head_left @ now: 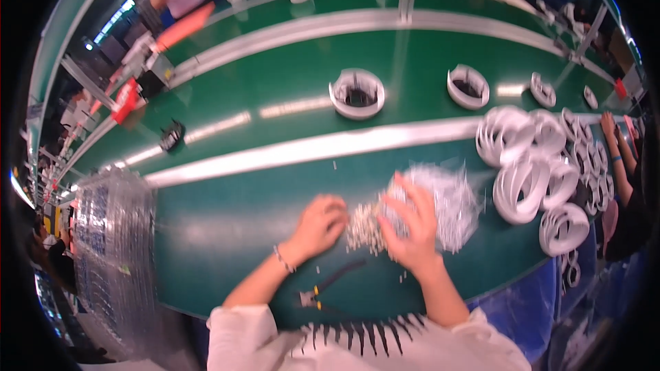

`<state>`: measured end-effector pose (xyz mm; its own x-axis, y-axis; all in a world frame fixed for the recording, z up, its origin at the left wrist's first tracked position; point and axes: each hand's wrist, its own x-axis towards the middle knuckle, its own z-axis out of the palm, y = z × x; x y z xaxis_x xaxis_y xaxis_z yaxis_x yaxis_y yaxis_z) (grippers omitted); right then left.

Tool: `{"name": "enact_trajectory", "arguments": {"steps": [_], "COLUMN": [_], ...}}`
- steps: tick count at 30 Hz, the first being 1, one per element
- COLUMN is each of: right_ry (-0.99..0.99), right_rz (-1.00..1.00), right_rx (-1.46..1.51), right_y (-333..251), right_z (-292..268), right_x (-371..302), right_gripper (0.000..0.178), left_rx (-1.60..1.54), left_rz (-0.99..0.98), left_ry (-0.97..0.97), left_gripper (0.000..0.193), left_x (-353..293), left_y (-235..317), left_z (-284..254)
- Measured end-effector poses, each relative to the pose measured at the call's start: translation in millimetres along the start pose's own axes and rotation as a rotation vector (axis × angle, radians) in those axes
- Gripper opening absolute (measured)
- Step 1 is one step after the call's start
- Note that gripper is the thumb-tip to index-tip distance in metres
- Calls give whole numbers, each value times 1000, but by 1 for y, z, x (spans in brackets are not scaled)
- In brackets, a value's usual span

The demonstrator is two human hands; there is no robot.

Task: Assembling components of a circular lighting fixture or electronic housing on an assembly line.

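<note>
My left hand point(320, 223) rests on the green table point(227, 220) with its fingers curled at the left edge of a heap of small white parts point(363, 230). My right hand point(411, 223) lies spread over the heap and over a clear plastic bag point(454, 206) full of the same small parts. The picture is blurred, so whether any fingers pinch a part is unclear. A pair of pliers point(323, 288) with dark handles lies on the table just in front of me, between my forearms.
Stacked white ring-shaped housings point(536, 178) crowd the right side. Two more white rings point(357, 93) point(468, 86) sit on the green conveyor belt beyond a white rail. A wrapped clear bundle point(113, 247) stands at left. Other people work across the belt and at the right.
</note>
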<state>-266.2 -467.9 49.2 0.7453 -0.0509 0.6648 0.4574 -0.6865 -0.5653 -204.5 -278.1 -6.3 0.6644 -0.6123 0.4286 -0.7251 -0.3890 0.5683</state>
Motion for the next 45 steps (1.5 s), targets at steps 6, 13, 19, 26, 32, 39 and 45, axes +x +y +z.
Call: {"name": "enact_trajectory", "arguments": {"steps": [6, 13, 19, 26, 32, 39, 45], "right_ry": [110, 78, 78, 97, -22, -39, -46], "right_rz": [-31, -1, 0, 2, -21, 0, -11], "right_rx": [-42, -30, -33, -14, -48, -70, -88], "right_y": [16, 15, 13, 10, 4, 6, 7], "right_z": [-3, 4, 2, 0, 3, 0, 0], "right_x": [12, -2, -3, 5, -1, -9, -4], "right_gripper": [28, 27, 27, 27, 27, 21, 20], "left_rx": [-21, -79, -78, -80, 86, 104, -95], "left_rz": [-74, -83, -50, -33, -141, -63, -70], "left_ry": [-81, -82, -128, -15, 40, 108, 262], "left_gripper": [12, 14, 16, 14, 5, 7, 10], "left_x": [14, -2, 4, 9, -4, -5, -4], "left_y": [17, 10, 17, 13, 13, 22, 25], "left_z": [-12, 0, 6, 5, 25, 32, 18]}}
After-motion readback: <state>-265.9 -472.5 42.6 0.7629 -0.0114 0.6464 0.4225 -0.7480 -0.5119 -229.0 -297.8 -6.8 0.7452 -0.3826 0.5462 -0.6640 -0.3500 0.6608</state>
